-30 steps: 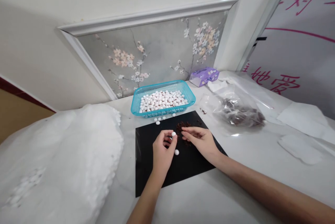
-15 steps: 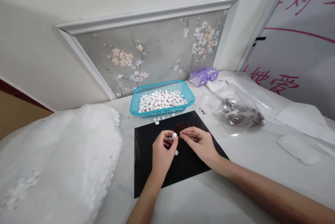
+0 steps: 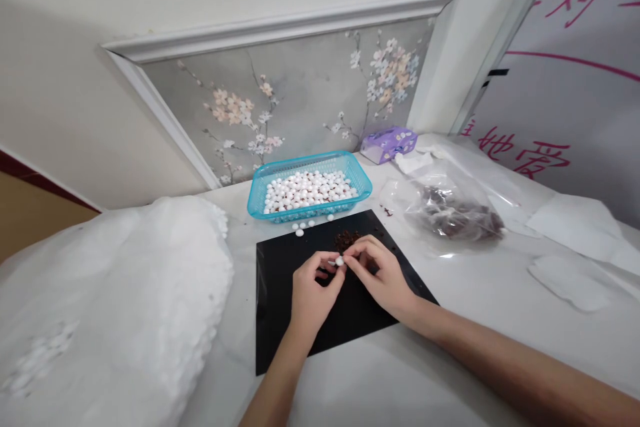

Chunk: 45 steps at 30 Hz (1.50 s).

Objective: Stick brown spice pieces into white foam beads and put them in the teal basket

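Note:
My left hand (image 3: 310,294) hovers over a black mat (image 3: 280,320) and pinches a small white bead (image 3: 339,260) between thumb and fingers. My right hand (image 3: 380,274) meets it from the right, its fingertips pinched at the same bead. Whether the right fingers hold a dark piece is hidden. Just behind the hands lies a small heap of dark red-brown bits (image 3: 346,239) on the mat. Further back stands a turquoise basket (image 3: 360,177) filled with white beads (image 3: 305,190).
A few loose white beads (image 3: 303,227) lie between basket and mat. A clear plastic bag of dark pieces (image 3: 453,217) sits to the right, a purple tissue pack (image 3: 389,144) behind it. A big white bag (image 3: 110,300) fills the left. White papers (image 3: 575,220) lie far right.
My right hand moved left from the dark heap to meet the left hand's bead. The loose bead on the mat near the left thumb is hidden now.

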{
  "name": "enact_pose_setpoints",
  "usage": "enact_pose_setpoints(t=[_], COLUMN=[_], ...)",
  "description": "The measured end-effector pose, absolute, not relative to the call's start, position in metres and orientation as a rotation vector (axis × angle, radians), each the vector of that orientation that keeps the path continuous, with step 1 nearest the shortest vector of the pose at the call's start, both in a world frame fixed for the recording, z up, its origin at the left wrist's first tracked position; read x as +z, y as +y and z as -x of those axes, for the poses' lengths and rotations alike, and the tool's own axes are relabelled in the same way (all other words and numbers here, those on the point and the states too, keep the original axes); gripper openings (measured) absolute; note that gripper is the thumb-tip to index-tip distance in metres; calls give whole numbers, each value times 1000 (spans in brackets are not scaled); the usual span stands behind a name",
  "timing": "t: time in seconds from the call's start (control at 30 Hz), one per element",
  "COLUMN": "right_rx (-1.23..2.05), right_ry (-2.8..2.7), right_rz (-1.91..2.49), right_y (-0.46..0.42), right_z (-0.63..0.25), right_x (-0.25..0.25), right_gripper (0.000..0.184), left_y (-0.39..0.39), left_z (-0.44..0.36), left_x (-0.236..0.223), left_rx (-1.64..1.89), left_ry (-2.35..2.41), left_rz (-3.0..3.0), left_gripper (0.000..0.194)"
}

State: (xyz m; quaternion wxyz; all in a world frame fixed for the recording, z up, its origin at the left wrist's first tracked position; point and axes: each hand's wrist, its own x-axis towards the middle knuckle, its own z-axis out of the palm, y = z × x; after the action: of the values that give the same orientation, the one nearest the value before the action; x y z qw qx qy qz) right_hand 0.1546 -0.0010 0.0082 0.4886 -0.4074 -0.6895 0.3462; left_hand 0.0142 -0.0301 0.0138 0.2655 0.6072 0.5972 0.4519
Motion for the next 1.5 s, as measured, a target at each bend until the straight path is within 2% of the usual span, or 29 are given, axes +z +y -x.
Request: enact_pose_setpoints(t=[0.17, 0.33, 0.9, 1.07, 1.5], right_rx=[823, 811, 823, 871, 852], right_ry=[-1691, -1688, -1741, -1798, -1773], right_rz=[1009, 1010, 951, 876, 940], right_y=[-1, 0, -2, -4, 0], right_z=[-155, -155, -156, -155, -154], right_x=[6, 3, 7, 4, -2], right_gripper=[12, 14, 11, 19, 10], left_y=[-29, -30, -30, -28, -27], left_z=[-14, -12, -10, -10, -5], left_x=[13, 13, 9, 11, 10], left_rx=[1231, 1242, 1272, 1309, 1266], left_ry=[1604, 1623, 1614, 1587, 1484], left_rz=[-1595, -1633, -1526, -1417, -1419], left_gripper=[18, 9, 17, 20, 18])
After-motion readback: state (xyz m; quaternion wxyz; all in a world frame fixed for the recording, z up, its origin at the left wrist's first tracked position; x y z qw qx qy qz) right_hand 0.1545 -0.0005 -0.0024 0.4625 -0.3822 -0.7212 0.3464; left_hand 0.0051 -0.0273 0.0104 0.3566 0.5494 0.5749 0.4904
